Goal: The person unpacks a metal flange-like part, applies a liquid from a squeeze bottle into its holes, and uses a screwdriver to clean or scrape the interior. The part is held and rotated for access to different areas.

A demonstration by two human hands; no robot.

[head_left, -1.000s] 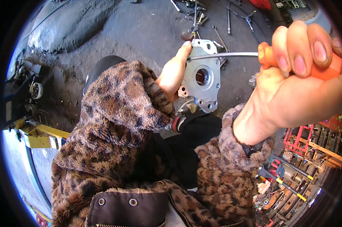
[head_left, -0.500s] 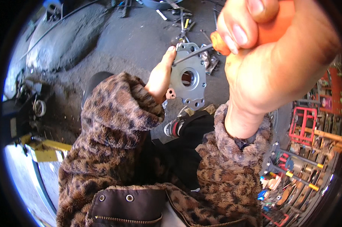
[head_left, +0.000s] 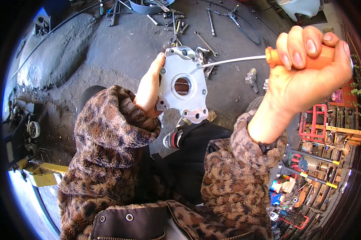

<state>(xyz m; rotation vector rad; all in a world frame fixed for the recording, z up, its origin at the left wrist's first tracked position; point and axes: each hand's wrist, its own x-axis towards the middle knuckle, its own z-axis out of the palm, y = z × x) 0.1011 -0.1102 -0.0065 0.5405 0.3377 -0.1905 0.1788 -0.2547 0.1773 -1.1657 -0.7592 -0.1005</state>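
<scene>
My left hand (head_left: pixel 149 89) grips a flat grey metal housing plate (head_left: pixel 175 69) by its left edge, thumb up along its side. The plate has a large round hole in the middle and several screws and bolt holes round its rim. In my right fist (head_left: pixel 290 90) is a screwdriver (head_left: pixel 322 58) with a thick orange handle. Its long shaft points left, and the tip meets a screw at the plate's upper right edge. Most of my left fingers are hidden behind the plate.
On the dark floor ahead lie a wrench (head_left: pixel 206 43), a cable loop (head_left: pixel 248 38), a small metal part (head_left: pixel 251 78) and a blue basin (head_left: pixel 148 7) of tools. A sack-like grey mound (head_left: pixel 56 52) is at left. Shelves with a red frame (head_left: pixel 313 124) and mixed parts fill the right.
The screwdriver tip has moved from the plate's left side to the screw at its upper right. My right hand has shifted right and away. The plate has moved slightly left.
</scene>
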